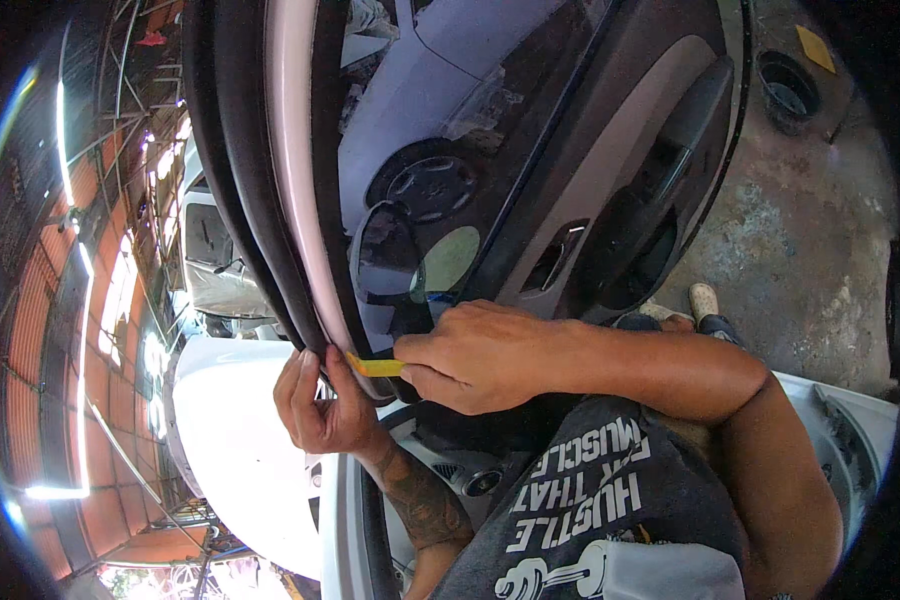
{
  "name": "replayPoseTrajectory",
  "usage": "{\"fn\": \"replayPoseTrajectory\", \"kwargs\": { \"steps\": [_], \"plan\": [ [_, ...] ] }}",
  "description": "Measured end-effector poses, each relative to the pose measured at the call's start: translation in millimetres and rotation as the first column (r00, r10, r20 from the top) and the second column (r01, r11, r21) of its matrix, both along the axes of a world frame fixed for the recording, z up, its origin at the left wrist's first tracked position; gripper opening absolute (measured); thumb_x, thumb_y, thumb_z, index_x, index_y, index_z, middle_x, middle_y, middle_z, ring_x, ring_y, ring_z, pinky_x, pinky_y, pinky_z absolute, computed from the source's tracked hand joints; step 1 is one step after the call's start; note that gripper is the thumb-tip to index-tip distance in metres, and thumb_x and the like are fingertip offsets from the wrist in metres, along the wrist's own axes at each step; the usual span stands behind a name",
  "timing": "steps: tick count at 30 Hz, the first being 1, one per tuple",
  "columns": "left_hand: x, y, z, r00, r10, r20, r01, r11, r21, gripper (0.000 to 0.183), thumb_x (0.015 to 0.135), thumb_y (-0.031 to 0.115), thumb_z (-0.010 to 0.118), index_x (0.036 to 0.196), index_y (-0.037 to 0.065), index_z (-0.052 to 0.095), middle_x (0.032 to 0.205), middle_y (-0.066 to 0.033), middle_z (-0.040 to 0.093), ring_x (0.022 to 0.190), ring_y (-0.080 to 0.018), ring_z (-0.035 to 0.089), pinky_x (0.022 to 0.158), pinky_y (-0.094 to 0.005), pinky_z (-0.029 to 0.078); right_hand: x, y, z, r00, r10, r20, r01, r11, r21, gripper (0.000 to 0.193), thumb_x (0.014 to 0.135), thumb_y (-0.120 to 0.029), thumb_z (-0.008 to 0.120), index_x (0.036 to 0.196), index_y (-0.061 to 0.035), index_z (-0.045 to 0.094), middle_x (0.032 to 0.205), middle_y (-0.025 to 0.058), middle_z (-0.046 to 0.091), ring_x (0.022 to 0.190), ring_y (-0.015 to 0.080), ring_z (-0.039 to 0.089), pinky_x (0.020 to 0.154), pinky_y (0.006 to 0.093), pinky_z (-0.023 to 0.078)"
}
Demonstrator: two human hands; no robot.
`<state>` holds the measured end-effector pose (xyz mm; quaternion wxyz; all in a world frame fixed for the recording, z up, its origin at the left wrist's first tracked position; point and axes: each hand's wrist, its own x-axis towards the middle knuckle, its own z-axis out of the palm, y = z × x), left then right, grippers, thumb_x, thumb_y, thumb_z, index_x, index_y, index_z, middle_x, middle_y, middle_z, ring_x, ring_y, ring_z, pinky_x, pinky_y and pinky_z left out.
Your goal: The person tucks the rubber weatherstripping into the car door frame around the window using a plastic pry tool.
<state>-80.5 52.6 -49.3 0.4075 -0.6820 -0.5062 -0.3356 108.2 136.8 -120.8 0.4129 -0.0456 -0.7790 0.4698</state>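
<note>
My right hand (pixel 485 358) is closed round a slim yellow plastic pry tool (pixel 380 368). The tool's orange-looking tip touches the edge of the pale door frame (pixel 298 150), near its lower corner. Right beside the tip, my left hand (pixel 328 408) is closed, thumb and fingers pinching the black rubber seal (pixel 245 190) that runs along the frame. The fingers partly hide the seal there. The door's window glass (pixel 510 110) and dark inner panel (pixel 580 190) lie beyond my right hand.
A chrome door handle (pixel 570 235) sits in the panel. Black bucket (pixel 788 90) and yellow piece (pixel 816 48) are on the stained concrete floor (pixel 770 230). A white car body panel (pixel 240 440) is at left, with a silver vehicle (pixel 215 260) behind it. Feet in light clogs (pixel 705 300) show below the door.
</note>
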Motion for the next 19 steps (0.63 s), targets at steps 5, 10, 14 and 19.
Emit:
{"fn": "replayPoseTrajectory", "kwargs": {
  "steps": [5,10,14,19],
  "plan": [
    [13.7,2.1,5.8,0.982,0.053,0.183,-0.048,0.998,-0.03,0.013,0.078,-0.001,0.078,0.09,-0.002,0.072,0.097,-0.0113,0.066,0.092,-0.0213,0.064,0.076,-0.0315,0.054,-5.6,-0.6,1.6,0.999,0.008,-0.039,-0.009,1.0,-0.025,0.026,0.095,-0.022,0.05,0.089,0.0014,0.059,0.06,0.0192,0.06,0.055,0.0386,0.062,0.058,0.0479,0.049],
    [13.4,1.1,18.6,0.912,0.052,0.407,0.005,0.991,-0.137,0.014,0.077,-0.006,0.076,0.09,-0.004,0.071,0.095,-0.0118,0.066,0.088,-0.0184,0.063,0.075,-0.0281,0.052,-8.2,3.0,8.2,1.0,0.007,-0.013,-0.007,1.0,0.001,0.028,0.096,-0.023,0.049,0.091,0.0015,0.059,0.061,0.019,0.06,0.058,0.0395,0.063,0.059,0.0484,0.049],
    [3.0,0.0,27.2,0.771,-0.01,0.636,0.172,0.966,-0.194,0.015,0.076,-0.009,0.076,0.087,-0.003,0.067,0.09,-0.0103,0.066,0.083,-0.016,0.062,0.075,-0.027,0.052,-14.6,3.8,8.8,0.999,-0.042,-0.016,0.043,0.996,0.075,0.028,0.097,-0.025,0.049,0.093,0.0008,0.06,0.062,0.0185,0.061,0.059,0.0398,0.063,0.06,0.0483,0.05],
    [-4.5,0.6,40.1,0.732,-0.008,0.681,0.287,0.911,-0.297,0.019,0.074,-0.01,0.076,0.089,-0.002,0.067,0.088,-0.0092,0.066,0.081,-0.0156,0.061,0.078,-0.0242,0.051,-16.9,3.1,10.8,0.994,-0.1,0.032,0.097,0.993,0.07,0.033,0.1,-0.031,0.047,0.102,-0.002,0.061,0.066,0.0181,0.065,0.06,0.0381,0.066,0.063,0.0504,0.051]
  ]
}}
